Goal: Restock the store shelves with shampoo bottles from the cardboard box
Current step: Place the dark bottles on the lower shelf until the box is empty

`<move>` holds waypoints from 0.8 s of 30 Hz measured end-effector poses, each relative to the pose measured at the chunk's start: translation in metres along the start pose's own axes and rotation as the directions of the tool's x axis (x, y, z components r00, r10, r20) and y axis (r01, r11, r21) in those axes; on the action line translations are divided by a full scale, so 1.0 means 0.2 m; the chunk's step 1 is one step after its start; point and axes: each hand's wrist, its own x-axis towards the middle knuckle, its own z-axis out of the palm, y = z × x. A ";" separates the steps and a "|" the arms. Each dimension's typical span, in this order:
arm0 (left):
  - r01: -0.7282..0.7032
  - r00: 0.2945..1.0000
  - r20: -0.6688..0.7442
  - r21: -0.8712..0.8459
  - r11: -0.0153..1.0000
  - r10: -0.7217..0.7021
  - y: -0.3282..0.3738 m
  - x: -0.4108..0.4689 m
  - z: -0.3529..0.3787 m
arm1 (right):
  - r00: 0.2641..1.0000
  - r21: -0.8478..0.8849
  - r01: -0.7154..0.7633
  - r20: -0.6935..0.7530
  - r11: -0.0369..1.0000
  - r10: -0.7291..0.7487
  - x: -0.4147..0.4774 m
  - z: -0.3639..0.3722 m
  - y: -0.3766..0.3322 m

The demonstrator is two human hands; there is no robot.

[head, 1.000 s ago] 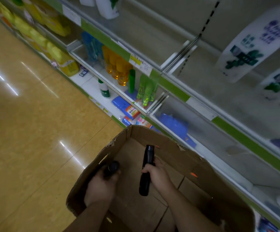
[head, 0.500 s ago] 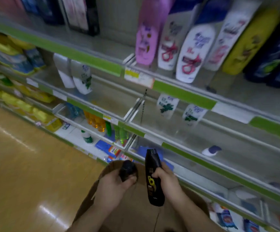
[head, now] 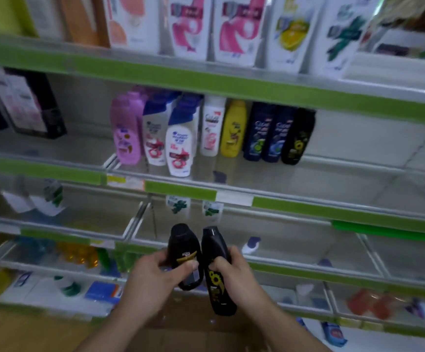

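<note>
Both hands are clamped. The left hand [head: 153, 278] grips a glossy black plastic shampoo bottle [head: 183, 246]. The right hand [head: 234, 270] grips a second black bottle with a yellow sunflower label [head: 217, 284]. Caps up, just beside each other. A matching black sunflower bottle [head: 298, 137] stands on the green-edged shelf [head: 307, 203], above and right of the hands. The right hand looks nearer. The lettering is too blurred to read.

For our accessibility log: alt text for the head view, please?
A person's left hand grips a black shampoo bottle and the right hand grips a sunflower-label black bottle, side by side before green-edged store shelves. A matching black bottle ends a row of mixed shampoo bottles on a higher shelf.
</note>
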 end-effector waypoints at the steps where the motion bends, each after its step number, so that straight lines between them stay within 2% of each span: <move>1: -0.022 1.000 0.012 -0.002 1.000 0.022 0.05 0.01 0.01 | 1.000 0.011 0.018 -0.016 1.000 -0.018 -0.01 -0.04 -0.03; 13: -0.199 0.975 0.087 -0.045 0.979 0.203 0.58 0.05 0.17 | 0.976 0.175 0.218 -0.056 0.960 -0.212 -0.15 -0.47 -0.30; 16: -0.253 0.964 0.080 -0.023 0.967 0.254 0.71 0.03 0.22 | 0.961 0.151 0.274 -0.080 0.950 -0.264 -0.16 -0.60 -0.36; 24: -0.279 0.951 0.130 -0.023 0.960 0.280 1.02 0.05 0.42 | 0.923 0.016 0.370 -0.118 0.929 -0.366 -0.20 -0.98 -0.52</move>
